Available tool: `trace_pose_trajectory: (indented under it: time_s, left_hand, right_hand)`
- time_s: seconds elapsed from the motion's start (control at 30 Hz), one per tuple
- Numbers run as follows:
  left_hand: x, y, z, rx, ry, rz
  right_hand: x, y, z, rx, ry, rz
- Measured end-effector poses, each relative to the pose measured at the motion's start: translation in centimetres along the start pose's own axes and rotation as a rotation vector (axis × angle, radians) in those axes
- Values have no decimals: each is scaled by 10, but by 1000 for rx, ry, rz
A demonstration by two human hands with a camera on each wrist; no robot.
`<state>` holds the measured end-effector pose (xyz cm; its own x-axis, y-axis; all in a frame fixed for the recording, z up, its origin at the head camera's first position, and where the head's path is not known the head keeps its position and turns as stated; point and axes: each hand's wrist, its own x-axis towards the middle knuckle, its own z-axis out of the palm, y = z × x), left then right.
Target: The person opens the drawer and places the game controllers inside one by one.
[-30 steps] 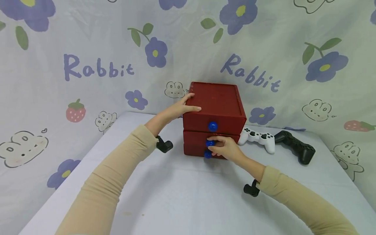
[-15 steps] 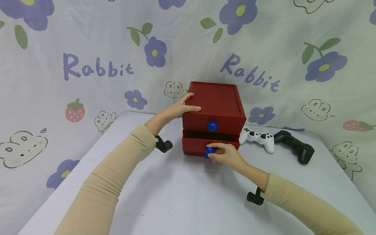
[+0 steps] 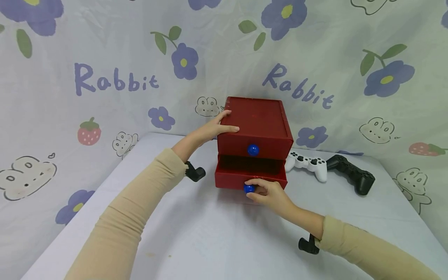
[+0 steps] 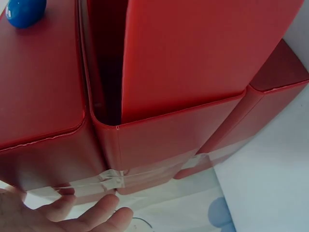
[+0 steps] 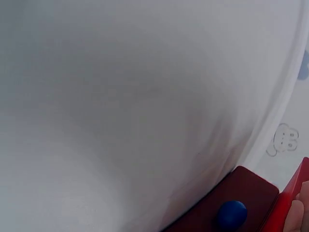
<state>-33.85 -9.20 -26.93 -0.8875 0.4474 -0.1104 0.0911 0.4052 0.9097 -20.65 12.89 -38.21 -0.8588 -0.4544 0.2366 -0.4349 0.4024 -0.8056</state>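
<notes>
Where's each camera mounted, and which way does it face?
Head: on the head, facing forward and down at the red cabinet; left hand, right hand show.
Left wrist: on that wrist, facing the open drawer; left fingers show.
Right wrist: on that wrist, facing table and blue knob; right fingers show.
Shared: head, left wrist show the open drawer.

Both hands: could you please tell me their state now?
Left hand: open, touching the red cabinet.
Right hand: closed, pinching the blue knob of the open drawer.
</notes>
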Motion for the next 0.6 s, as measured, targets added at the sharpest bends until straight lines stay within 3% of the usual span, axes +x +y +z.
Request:
trace_pose_trajectory:
  time_s: [0.23, 0.6]
  left_hand:
    - [0, -1, 0, -2, -2, -1]
    - [1, 0, 0, 0, -5, -1]
  right_hand:
    - [-8, -5, 2, -130, -24, -100]
    - [-24, -18, 9, -160, -36, -73]
